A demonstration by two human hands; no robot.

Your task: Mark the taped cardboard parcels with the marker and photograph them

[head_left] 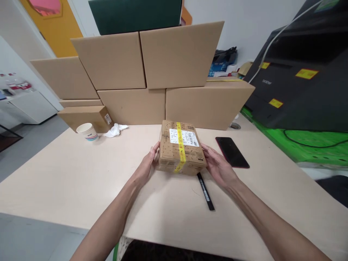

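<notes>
passage available over the bare tabletop [67, 170] outboard of the left hand [148, 161], bounded farther back by a paper cup [88, 132] and tissue [114, 131]; far side blocked by stacked cartons [133, 107]; right of the parcel [170, 150], the right hand [219, 166] and phone [233, 153] obstruct; marker [206, 192] impedes near approach

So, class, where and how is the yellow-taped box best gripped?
Probably by opposite side walls, left hand from the left, right hand from the right: the yellow-taped box is broad and flat-sided, with no handle showing.
</notes>
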